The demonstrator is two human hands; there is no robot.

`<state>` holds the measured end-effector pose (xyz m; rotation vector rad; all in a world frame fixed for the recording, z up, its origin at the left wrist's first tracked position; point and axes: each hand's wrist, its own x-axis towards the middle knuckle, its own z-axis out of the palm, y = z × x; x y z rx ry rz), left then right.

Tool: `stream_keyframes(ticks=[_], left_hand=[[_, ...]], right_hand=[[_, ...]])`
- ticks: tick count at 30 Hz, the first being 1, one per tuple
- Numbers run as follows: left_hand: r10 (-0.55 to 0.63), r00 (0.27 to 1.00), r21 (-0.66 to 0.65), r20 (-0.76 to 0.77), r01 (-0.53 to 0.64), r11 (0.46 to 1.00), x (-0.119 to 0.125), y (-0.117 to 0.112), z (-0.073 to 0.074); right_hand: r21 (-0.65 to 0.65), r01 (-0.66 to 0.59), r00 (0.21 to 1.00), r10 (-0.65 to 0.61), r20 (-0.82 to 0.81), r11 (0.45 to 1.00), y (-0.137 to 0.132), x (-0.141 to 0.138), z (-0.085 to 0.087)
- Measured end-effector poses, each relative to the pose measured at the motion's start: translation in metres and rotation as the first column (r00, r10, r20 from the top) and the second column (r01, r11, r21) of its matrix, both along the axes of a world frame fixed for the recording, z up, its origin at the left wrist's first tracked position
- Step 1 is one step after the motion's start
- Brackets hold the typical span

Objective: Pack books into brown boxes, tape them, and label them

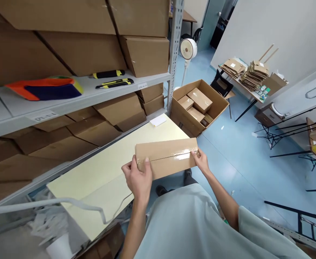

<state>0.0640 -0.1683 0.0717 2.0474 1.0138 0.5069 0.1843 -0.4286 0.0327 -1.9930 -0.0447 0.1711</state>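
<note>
I hold a long flat cardboard box just above the near edge of a pale yellow table. Clear tape runs along its top seam. My left hand grips the box's left end, thumb on top. My right hand grips the right end, fingers curled around the taped corner. The box lies level between both hands.
Grey metal shelving on the left carries stacked cardboard boxes, two yellow-black utility knives and a coloured cloth. An open carton with small boxes stands on the blue floor, a white fan behind it. Flat cartons lie on a far table.
</note>
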Motion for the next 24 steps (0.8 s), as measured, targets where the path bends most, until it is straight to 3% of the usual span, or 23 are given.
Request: stream_keyframes(ticks=[5, 11, 18, 24], left_hand=[[-0.130, 0.987, 0.164, 0.092, 0.113, 0.980, 0.012, -0.047, 0.048], [-0.239, 0.965, 0.279, 0.106, 0.201, 0.939, 0.057, -0.126, 0.087], [-0.355, 0.929, 0.362, 0.104, 0.297, 0.884, 0.129, -0.220, 0.107], [-0.323, 0.941, 0.307, 0.097, 0.281, 0.909, 0.177, -0.244, 0.105]], right_hand=[[0.164, 0.066, 0.998, -0.062, -0.032, 0.984, -0.037, 0.012, 0.012], [0.266, 0.122, 0.990, -0.100, -0.096, 0.956, -0.098, 0.059, 0.004], [0.339, 0.209, 0.975, -0.171, -0.139, 0.917, -0.181, 0.133, -0.002], [0.348, 0.195, 0.979, -0.200, -0.020, 0.917, -0.224, 0.178, 0.022]])
